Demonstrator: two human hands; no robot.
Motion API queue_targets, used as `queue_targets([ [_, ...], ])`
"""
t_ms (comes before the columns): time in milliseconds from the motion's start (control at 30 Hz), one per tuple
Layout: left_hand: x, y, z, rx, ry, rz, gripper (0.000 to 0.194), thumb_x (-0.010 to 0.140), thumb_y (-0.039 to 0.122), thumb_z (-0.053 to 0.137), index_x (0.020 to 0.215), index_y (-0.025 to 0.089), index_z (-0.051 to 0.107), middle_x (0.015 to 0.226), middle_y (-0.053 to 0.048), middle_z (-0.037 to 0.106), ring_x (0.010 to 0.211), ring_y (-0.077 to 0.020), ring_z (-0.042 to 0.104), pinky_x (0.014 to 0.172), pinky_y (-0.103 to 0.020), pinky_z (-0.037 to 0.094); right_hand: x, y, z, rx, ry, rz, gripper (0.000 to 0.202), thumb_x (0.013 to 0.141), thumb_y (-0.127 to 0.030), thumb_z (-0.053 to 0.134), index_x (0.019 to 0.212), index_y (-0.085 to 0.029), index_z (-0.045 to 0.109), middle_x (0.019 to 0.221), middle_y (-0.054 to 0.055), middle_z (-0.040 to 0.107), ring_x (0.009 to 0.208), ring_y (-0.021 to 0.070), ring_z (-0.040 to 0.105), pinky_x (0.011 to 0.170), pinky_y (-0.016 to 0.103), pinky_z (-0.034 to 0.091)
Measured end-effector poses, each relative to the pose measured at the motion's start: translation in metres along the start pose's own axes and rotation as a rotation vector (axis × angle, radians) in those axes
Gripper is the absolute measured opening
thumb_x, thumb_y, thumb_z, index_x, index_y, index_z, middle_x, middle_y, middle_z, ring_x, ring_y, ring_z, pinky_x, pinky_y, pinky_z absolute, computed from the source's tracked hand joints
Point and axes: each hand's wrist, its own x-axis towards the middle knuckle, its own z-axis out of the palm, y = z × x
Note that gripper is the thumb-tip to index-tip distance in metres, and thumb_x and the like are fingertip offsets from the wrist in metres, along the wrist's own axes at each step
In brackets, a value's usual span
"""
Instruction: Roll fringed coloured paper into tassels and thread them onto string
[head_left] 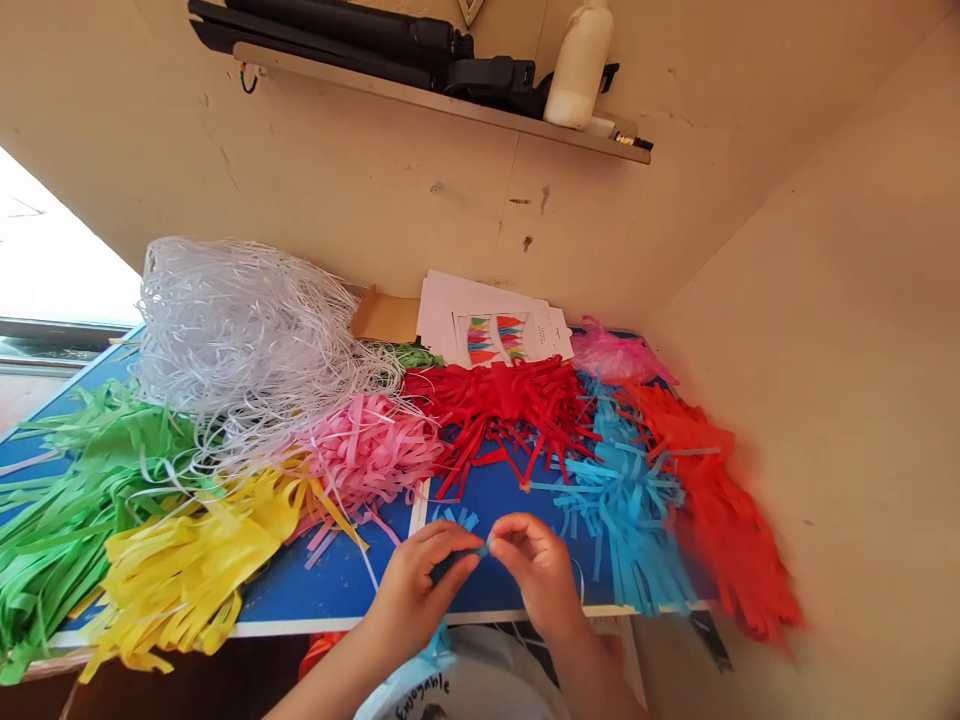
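In the head view my left hand (427, 580) pinches a small blue paper tassel (459, 518) between thumb and fingers. Its fringed strips stick out above the hand, and more blue strips hang below it. Fingertips of my right hand (536, 570) are closed on the same tassel's twisted tip, touching close to the left fingertips. The fingers partly hide that tip. Just right of my hands lies a pile of light blue tassels (630, 480). Behind them sits a bunch of red tassels (510, 400).
A blue table (300, 590) carries green (82, 490), yellow (202, 550), pink (371, 445) and orange-red tassels (720, 500). White ribbon (240, 330) heaps at the back left beside a printed card (442, 315). Below is a white tub (480, 680); above, a wall shelf (420, 95) holds a bottle (577, 70).
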Motion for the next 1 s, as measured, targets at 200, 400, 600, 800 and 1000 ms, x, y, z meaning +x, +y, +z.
queue_targets([
  [200, -0.001, 0.002, 0.002, 0.048, 0.098, -0.038, 0.014, 0.086, 0.029, 0.059, 0.082, 0.020, 0.068, 0.076, -0.004, 0.071, 0.070, -0.0159, 0.067, 0.066, -0.025, 0.053, -0.006, -0.004, -0.001, -0.040, -0.043, -0.004, 0.012, 0.079, -0.033, 0.071, 0.083, -0.021, 0.070, 0.079, 0.003, 0.070, 0.074, 0.0165, 0.065, 0.071, 0.027, 0.053],
  [400, 0.001, 0.006, -0.003, 0.056, -0.015, 0.060, 0.013, 0.086, 0.032, 0.063, 0.088, 0.022, 0.071, 0.084, -0.005, 0.072, 0.077, -0.0165, 0.068, 0.071, -0.025, 0.054, -0.005, -0.014, -0.003, -0.135, -0.077, -0.119, 0.016, 0.084, -0.032, 0.066, 0.072, -0.021, 0.065, 0.076, 0.001, 0.062, 0.074, 0.0150, 0.059, 0.069, 0.025, 0.048],
  [600, 0.000, -0.001, -0.008, 0.194, -0.001, 0.126, 0.013, 0.088, 0.030, 0.061, 0.094, 0.023, 0.070, 0.091, -0.005, 0.073, 0.083, -0.0170, 0.069, 0.078, -0.027, 0.055, -0.005, -0.016, -0.009, -0.174, -0.045, -0.134, 0.017, 0.088, -0.031, 0.061, 0.074, -0.021, 0.062, 0.078, 0.000, 0.061, 0.074, 0.0144, 0.058, 0.070, 0.024, 0.047],
  [800, -0.001, 0.005, -0.001, 0.264, 0.142, 0.372, 0.011, 0.089, 0.021, 0.060, 0.084, 0.024, 0.069, 0.079, 0.001, 0.073, 0.072, -0.0119, 0.068, 0.108, -0.041, 0.041, -0.012, -0.022, -0.003, -0.293, -0.012, -0.233, 0.015, 0.089, -0.029, 0.062, 0.076, -0.023, 0.065, 0.078, 0.002, 0.067, 0.075, 0.0161, 0.063, 0.072, 0.026, 0.050],
  [1000, -0.003, 0.005, 0.003, 0.266, 0.154, 0.368, 0.009, 0.088, 0.024, 0.062, 0.083, 0.023, 0.068, 0.079, 0.000, 0.073, 0.072, -0.0132, 0.069, 0.107, -0.043, 0.041, -0.019, -0.021, -0.003, -0.339, 0.010, -0.266, 0.015, 0.090, -0.029, 0.058, 0.078, -0.024, 0.065, 0.079, 0.002, 0.066, 0.074, 0.0167, 0.063, 0.070, 0.028, 0.051],
])
